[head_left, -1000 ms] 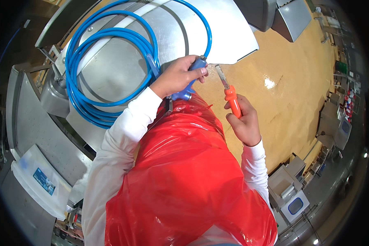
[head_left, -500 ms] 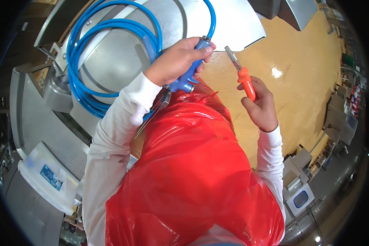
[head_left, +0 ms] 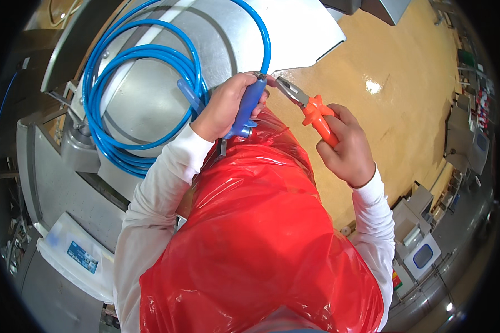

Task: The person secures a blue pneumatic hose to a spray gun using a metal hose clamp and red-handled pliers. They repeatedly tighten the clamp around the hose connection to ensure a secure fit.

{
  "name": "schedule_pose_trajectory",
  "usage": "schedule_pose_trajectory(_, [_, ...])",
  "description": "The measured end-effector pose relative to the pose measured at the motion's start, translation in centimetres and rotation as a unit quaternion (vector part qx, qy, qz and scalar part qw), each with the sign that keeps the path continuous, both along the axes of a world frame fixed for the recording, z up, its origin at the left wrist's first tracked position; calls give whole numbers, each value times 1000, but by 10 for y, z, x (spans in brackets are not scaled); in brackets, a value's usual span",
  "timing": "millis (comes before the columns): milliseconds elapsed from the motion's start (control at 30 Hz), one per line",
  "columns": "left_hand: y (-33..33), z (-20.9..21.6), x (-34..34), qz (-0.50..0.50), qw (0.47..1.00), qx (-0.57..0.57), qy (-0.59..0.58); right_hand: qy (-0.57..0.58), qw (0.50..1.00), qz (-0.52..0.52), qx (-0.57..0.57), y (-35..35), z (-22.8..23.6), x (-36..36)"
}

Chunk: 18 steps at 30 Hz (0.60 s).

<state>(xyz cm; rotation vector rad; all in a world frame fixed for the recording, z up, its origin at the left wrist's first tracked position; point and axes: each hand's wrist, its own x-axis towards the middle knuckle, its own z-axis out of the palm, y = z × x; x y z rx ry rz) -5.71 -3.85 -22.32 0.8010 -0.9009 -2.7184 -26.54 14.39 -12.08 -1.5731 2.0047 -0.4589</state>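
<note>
Tan floor (head_left: 383,133), steel bench (head_left: 161,102), coiled hose (head_left: 125,155) beside left hand (head_left: 223,109), grip wrapped around spray gun (head_left: 251,100), right hand (head_left: 349,152), grip wrapped around pliers (head_left: 316,115), white tub (head_left: 64,250) lower left

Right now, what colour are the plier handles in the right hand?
The plier handles are bright orange-red, showing best in the head view.
</note>
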Motion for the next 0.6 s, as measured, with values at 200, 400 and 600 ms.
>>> schedule_pose_trajectory(200, [14,-18,0,-41,999,-10,-18,133,990,53,10,3,20,17])
schedule_pose_trajectory(400, [22,-1,4,-39,997,-52,-31,216,975,28,36,16,26,43])
schedule_pose_trajectory(600, [47,-10,-1,35,962,-261,-73,290,954,40,62,16,39,54])
